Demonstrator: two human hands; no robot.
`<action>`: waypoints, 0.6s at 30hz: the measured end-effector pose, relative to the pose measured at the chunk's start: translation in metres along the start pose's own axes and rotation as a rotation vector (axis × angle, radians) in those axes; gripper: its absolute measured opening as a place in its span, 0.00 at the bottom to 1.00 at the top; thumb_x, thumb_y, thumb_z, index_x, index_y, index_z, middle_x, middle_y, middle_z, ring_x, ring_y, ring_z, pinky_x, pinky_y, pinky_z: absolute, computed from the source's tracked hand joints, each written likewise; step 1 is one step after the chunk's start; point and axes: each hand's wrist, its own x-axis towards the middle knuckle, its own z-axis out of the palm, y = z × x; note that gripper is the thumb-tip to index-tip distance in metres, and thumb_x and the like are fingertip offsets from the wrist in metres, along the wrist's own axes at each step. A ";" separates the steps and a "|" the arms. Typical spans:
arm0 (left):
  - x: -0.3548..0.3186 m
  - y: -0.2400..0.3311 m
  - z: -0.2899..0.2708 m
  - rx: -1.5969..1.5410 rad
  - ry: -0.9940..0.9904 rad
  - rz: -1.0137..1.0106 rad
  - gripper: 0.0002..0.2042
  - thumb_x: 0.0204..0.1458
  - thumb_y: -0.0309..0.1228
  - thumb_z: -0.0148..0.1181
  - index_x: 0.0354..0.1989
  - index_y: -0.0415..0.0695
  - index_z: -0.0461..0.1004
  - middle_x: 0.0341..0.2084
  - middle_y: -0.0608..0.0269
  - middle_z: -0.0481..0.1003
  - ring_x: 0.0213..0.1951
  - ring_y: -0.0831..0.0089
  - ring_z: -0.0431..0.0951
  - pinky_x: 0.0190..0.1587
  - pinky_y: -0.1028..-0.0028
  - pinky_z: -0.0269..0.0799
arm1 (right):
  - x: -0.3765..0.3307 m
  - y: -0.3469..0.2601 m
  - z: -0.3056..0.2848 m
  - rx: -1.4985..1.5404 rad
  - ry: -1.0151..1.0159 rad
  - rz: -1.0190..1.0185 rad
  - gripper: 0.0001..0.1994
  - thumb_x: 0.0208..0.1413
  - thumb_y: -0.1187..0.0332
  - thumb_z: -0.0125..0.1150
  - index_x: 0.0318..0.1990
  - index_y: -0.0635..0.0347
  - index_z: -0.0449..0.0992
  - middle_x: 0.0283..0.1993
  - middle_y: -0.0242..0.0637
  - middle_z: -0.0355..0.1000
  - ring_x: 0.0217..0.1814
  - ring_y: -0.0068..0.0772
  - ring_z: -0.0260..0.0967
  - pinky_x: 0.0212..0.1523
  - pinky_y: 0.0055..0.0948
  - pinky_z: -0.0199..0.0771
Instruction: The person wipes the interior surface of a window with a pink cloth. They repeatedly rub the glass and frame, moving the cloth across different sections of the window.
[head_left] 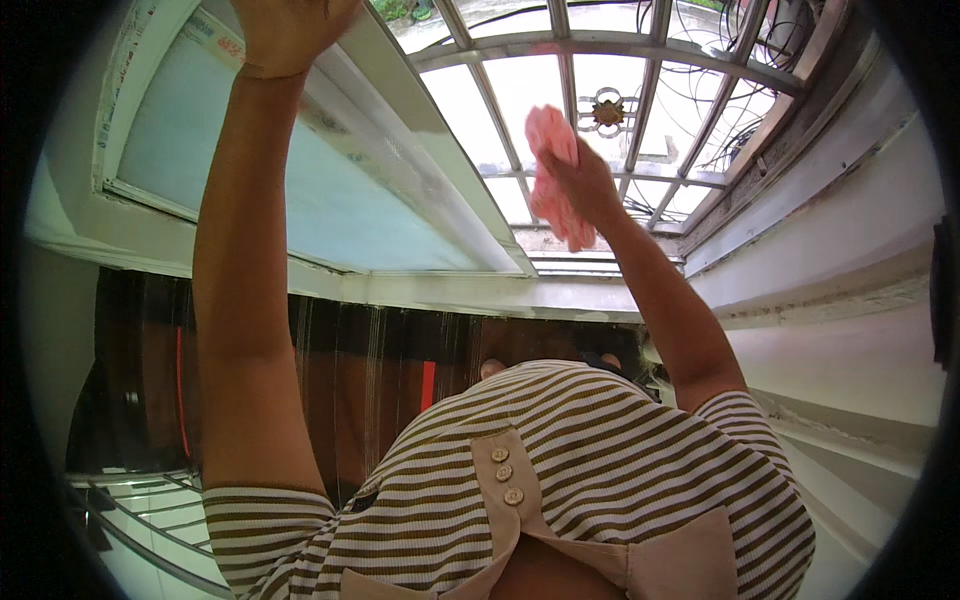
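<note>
Wiping under way: right hand (585,185) clenched on pink cloth (552,175), pressed against window grille (640,110). Left hand (290,30) braced flat on open window sash frame (360,120), fingers cropped. Cleaned share of bars not discernible.

- You see a white metal window grille (640,110) with a small ornament (607,112).
- Your striped shirt (560,490) has three buttons (506,470).
- Dark curtain (370,370) below.

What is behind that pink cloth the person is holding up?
Behind the pink cloth, gripped in the right hand, is the metal window grille with bright daylight beyond. The bars directly under the cloth are covered. The left hand rests on the open window frame.
</note>
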 end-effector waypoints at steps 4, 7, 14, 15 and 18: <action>0.001 -0.005 -0.006 0.035 -0.029 0.056 0.06 0.45 0.22 0.57 0.19 0.43 0.68 0.30 0.60 0.71 0.50 0.58 0.70 0.64 0.52 0.49 | 0.003 -0.066 0.019 0.213 -0.065 -0.229 0.23 0.59 0.55 0.57 0.51 0.66 0.68 0.40 0.47 0.76 0.41 0.39 0.76 0.43 0.36 0.76; -0.006 -0.010 0.003 -0.034 0.067 0.021 0.06 0.44 0.22 0.57 0.19 0.43 0.68 0.31 0.60 0.70 0.50 0.57 0.70 0.65 0.52 0.49 | -0.008 -0.085 0.038 0.087 -0.067 -0.293 0.20 0.57 0.59 0.58 0.50 0.64 0.69 0.40 0.49 0.75 0.42 0.44 0.76 0.43 0.37 0.74; 0.000 -0.006 -0.005 0.004 0.003 0.027 0.05 0.42 0.21 0.57 0.19 0.43 0.69 0.30 0.60 0.69 0.50 0.58 0.70 0.65 0.50 0.49 | -0.015 -0.041 0.061 0.012 -0.037 -0.261 0.11 0.56 0.66 0.56 0.42 0.64 0.71 0.38 0.49 0.74 0.40 0.47 0.74 0.41 0.42 0.72; -0.001 -0.006 -0.004 0.016 0.006 0.045 0.05 0.42 0.21 0.56 0.19 0.43 0.69 0.29 0.60 0.69 0.49 0.58 0.70 0.65 0.50 0.49 | -0.019 -0.035 0.061 -0.002 -0.026 -0.267 0.11 0.56 0.66 0.56 0.41 0.64 0.71 0.38 0.49 0.74 0.39 0.47 0.74 0.41 0.42 0.72; 0.000 -0.009 -0.003 0.048 0.014 0.111 0.05 0.41 0.20 0.56 0.19 0.43 0.68 0.29 0.60 0.69 0.49 0.58 0.70 0.64 0.49 0.50 | -0.023 -0.013 0.068 0.000 0.006 -0.238 0.11 0.56 0.65 0.57 0.41 0.63 0.71 0.37 0.50 0.73 0.38 0.50 0.73 0.40 0.43 0.71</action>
